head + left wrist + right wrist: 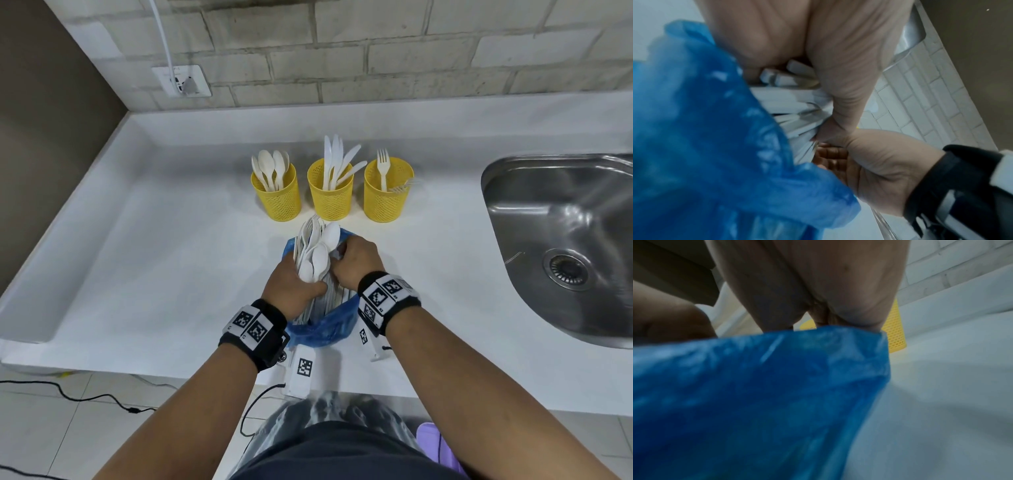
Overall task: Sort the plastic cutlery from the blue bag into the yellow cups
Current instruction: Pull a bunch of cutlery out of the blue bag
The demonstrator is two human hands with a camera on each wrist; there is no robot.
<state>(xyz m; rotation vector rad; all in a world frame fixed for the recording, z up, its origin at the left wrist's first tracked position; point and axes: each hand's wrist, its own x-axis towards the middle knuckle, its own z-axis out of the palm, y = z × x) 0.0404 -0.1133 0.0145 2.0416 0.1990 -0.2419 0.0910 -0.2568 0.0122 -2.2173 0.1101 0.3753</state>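
Observation:
Three yellow mesh cups stand in a row on the white counter: the left cup [275, 198] holds spoons, the middle cup [330, 195] knives, the right cup [388, 193] forks. In front of them lies the blue bag [329, 325] [705, 146] [756, 394] with a bundle of white cutlery [315, 253] [793, 105] sticking out of its mouth. My left hand [291, 287] [777, 32] grips that bundle around the handles. My right hand [358, 263] [879, 162] [828, 288] is curled beside it, pinching the bag's rim. One yellow cup [895, 331] shows behind the fingers.
A steel sink [565, 240] is sunk into the counter on the right. A wall socket [181, 82] with a white cable sits at the back left. The counter's front edge [137, 370] runs just behind my wrists, with floor cables below.

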